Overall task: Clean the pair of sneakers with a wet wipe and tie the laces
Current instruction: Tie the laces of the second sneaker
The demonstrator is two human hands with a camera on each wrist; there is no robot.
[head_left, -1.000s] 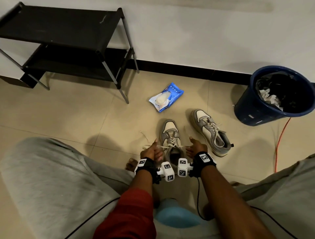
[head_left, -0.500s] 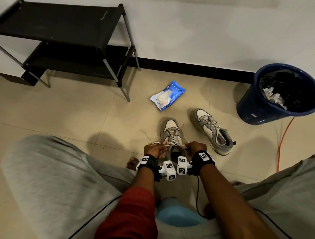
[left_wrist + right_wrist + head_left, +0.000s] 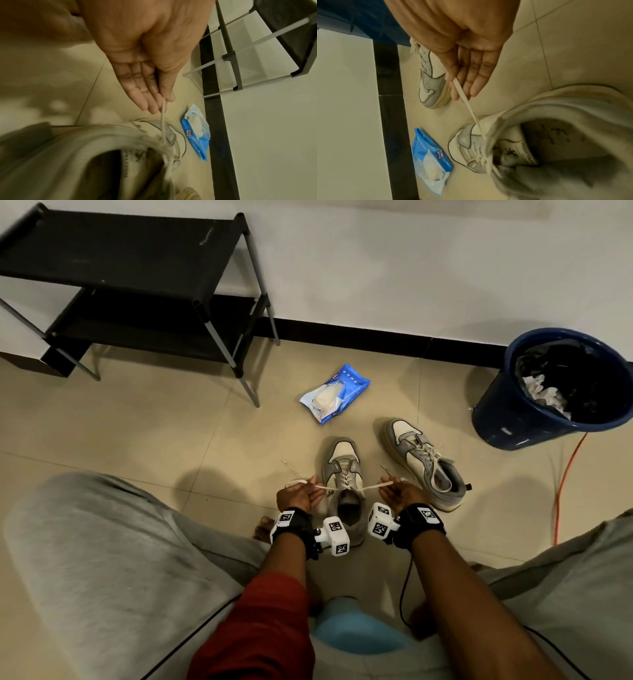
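Observation:
A grey-and-white sneaker (image 3: 343, 474) stands on the floor between my knees, toe pointing away. My left hand (image 3: 308, 491) pinches the left lace end (image 3: 163, 117) between thumb and fingers, out to the shoe's left. My right hand (image 3: 394, 489) pinches the right lace end (image 3: 468, 104) the same way on the right side. Both lace ends run taut from the top eyelets. The second sneaker (image 3: 424, 463) lies to the right, angled, with its laces loose. A blue wet-wipe pack (image 3: 334, 393) lies on the floor beyond the shoes.
A dark blue bin (image 3: 507, 419) with a black liner and crumpled wipes stands at the right, an orange cable (image 3: 565, 474) beside it. A black two-tier shoe rack (image 3: 137, 285) stands against the wall at the left. My grey-trousered legs flank the shoes.
My hands have moved apart from over the tongue, drawing the two lace ends outward and taut to either side of the near sneaker.

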